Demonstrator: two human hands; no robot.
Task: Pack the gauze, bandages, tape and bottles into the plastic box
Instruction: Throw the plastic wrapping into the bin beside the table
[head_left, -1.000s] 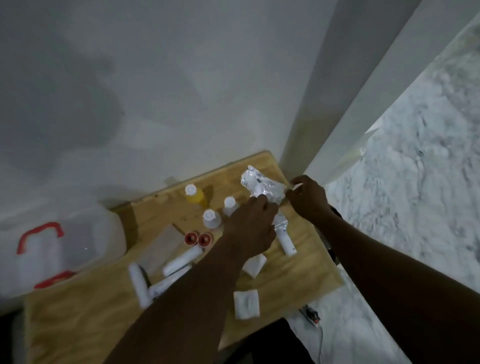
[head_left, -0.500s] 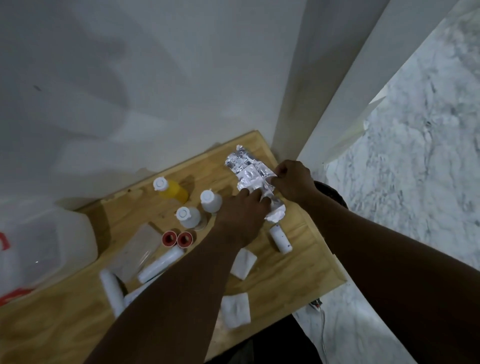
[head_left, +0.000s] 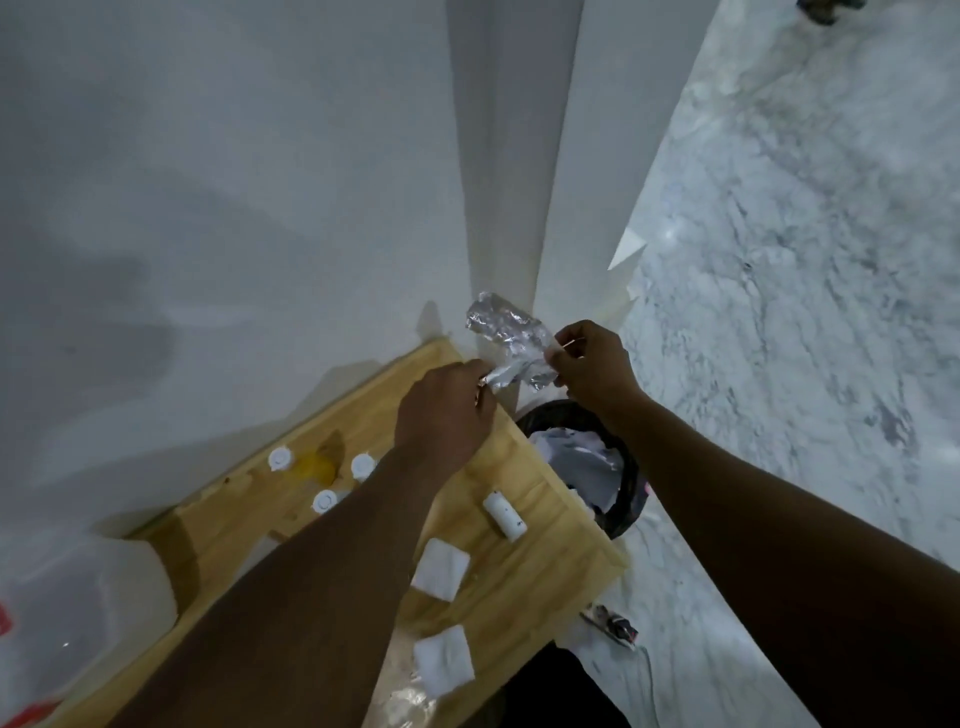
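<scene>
Item in hand: crinkled wrapper (head_left: 506, 338), pinched by left hand (head_left: 447, 410) and right hand (head_left: 592, 369), above waste bin (head_left: 631, 499).
Loose on table (head_left: 561, 561): bottles (head_left: 362, 465), bandage roll (head_left: 504, 515), gauze pads (head_left: 440, 569).
Plastic box (head_left: 104, 597): far left, contents unclear.
Tape: unseen.
Packing judged barely begun.

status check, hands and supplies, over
Left hand, right hand both pinch crinkled wrapper by the bin. Bandage roll, gauze pads on table, unpacked. Nothing blocking.

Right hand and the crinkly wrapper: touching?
Touching. The head view shows the right hand pinching the right edge of the wrapper between thumb and fingers, with no gap. The left hand pinches its lower end.
</scene>
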